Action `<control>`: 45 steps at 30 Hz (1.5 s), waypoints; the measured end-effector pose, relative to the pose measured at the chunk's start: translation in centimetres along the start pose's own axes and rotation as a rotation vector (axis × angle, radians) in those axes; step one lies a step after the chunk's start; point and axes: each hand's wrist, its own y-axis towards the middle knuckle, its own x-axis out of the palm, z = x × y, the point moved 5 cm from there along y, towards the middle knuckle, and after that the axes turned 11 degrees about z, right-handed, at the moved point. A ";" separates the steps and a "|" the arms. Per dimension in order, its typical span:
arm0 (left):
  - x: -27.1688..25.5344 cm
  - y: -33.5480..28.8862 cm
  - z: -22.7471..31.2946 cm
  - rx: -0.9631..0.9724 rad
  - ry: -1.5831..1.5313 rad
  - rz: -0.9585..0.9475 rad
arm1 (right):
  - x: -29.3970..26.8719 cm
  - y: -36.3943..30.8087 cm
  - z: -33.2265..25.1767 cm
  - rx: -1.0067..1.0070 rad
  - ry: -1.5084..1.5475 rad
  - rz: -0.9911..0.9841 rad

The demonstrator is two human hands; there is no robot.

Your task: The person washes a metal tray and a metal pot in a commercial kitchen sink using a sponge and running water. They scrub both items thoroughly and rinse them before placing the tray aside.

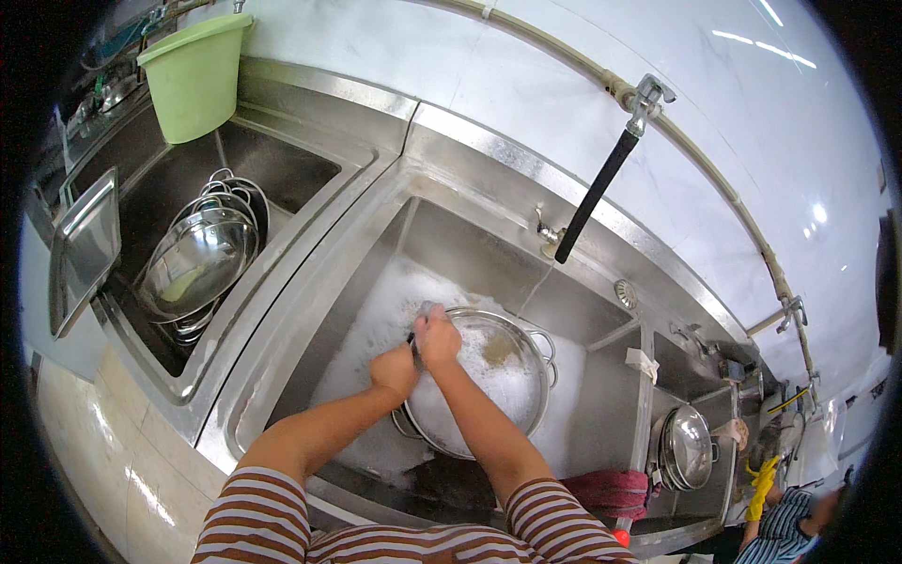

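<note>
Presently: pan [505, 378] in sink [474, 242], mainly rightward of hands, long axis lower left to upper right; right hand [438, 338] nearer, at rim, left hand [396, 369] outward; both curl, hold indeterminable.

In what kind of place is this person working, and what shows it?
Probably a commercial kitchen's washing area: steel sinks in a row, a two-handled pan amid suds, and more metal pans stacked in the left sink.

Head-worn, the wide fisheye view looks down at the hands [438, 340] from close above the middle sink [470, 246], facing the far wall [526, 85] and taking in the left sink [282, 162] and right sink [681, 376].
</note>
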 end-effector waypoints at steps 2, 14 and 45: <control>0.7 -0.2 -0.6 0.029 0.010 0.008 | 0.6 1.5 1.2 0.025 -0.087 0.041; 0.5 -0.5 -0.1 -0.012 0.014 -0.028 | -4.7 6.4 13.6 0.221 -0.366 0.106; 1.5 -0.3 -0.4 0.070 -0.002 0.026 | -3.7 5.7 13.7 0.032 -0.342 0.310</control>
